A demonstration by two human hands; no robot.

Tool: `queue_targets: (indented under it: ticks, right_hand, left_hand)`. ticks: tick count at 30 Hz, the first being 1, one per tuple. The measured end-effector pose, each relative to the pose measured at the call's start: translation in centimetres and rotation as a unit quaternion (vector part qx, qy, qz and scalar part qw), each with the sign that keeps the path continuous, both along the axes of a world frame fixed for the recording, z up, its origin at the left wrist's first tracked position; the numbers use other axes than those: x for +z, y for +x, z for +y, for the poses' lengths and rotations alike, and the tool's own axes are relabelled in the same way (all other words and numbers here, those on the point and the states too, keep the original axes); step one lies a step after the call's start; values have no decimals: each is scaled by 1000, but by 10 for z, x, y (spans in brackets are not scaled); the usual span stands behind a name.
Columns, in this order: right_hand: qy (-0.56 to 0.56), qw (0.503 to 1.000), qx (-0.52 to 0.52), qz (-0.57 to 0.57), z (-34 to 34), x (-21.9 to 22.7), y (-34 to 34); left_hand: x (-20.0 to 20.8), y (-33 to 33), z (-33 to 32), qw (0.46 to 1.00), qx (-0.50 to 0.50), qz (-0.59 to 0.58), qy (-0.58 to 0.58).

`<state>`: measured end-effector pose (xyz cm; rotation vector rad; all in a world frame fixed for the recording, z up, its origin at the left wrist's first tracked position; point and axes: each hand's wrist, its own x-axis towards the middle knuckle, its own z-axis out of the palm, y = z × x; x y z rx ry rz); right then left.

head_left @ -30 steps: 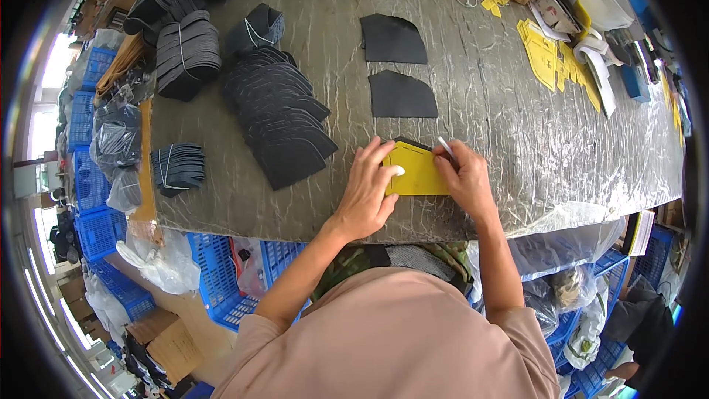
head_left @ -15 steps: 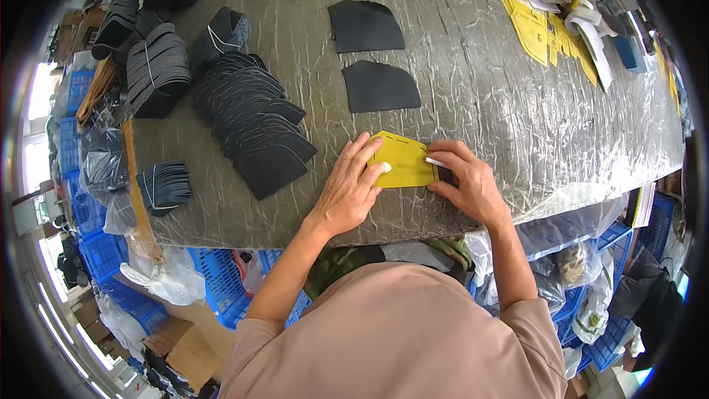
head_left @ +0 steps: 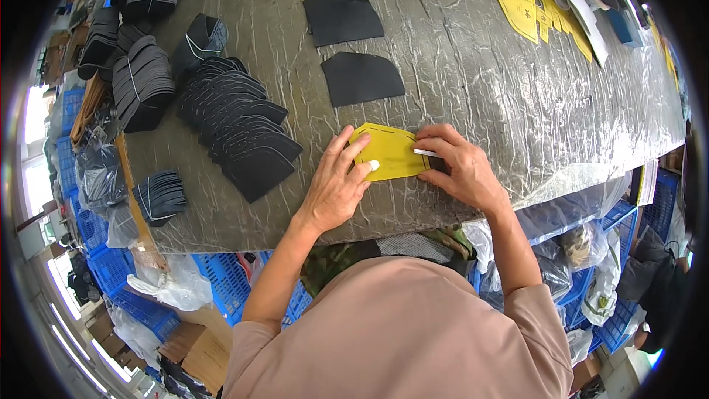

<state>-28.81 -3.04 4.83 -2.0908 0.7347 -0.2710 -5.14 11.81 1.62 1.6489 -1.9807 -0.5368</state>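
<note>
A yellow pattern template [head_left: 391, 155] lies flat near the table's front edge, with a dark patch showing at its right end. My left hand [head_left: 334, 181] holds it down from the left, fingers along that side and the thumb on top. A small white piece [head_left: 374, 165] is at the thumb tip; I cannot tell whether it is worn. My right hand [head_left: 464, 168] is closed around a slim white marking stick [head_left: 426, 153] at the template's right end. Beyond lie two dark cut pieces, a nearer one [head_left: 362, 78] and a farther one [head_left: 343, 18].
A fanned pile of dark cut pieces [head_left: 236, 125] lies to the left, beside tied bundles [head_left: 144, 83] and a smaller bundle [head_left: 159, 197]. More yellow templates [head_left: 515, 7] lie far right. Blue crates [head_left: 221, 281] stand below the table [head_left: 458, 52].
The view has shifted, so the table items appear farther left. Both hands remain at the template, and the white stick is now more nearly level.
</note>
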Motion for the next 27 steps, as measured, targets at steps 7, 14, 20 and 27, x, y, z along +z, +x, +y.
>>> queue_targets:
  ticks: [7, 14, 20, 27]
  right_hand:
    - [-3, 1000, 7, -13, -1, -4, -2]
    - [-22, 999, 10, -23, 0, -5, -2]
    - [-6, 1000, 17, -8, -1, 2, 1]
    - [-38, 999, 21, -17, -2, -1, 2]
  left_hand:
    - [1, 0, 0, 1000, -1, 0, 0]
    - [2, -1, -1, 1000, -3, -4, -8]
    - [11, -36, 0, 990, 19, -135, -39]
    - [4, -79, -11, 968, 86, -222, -73]
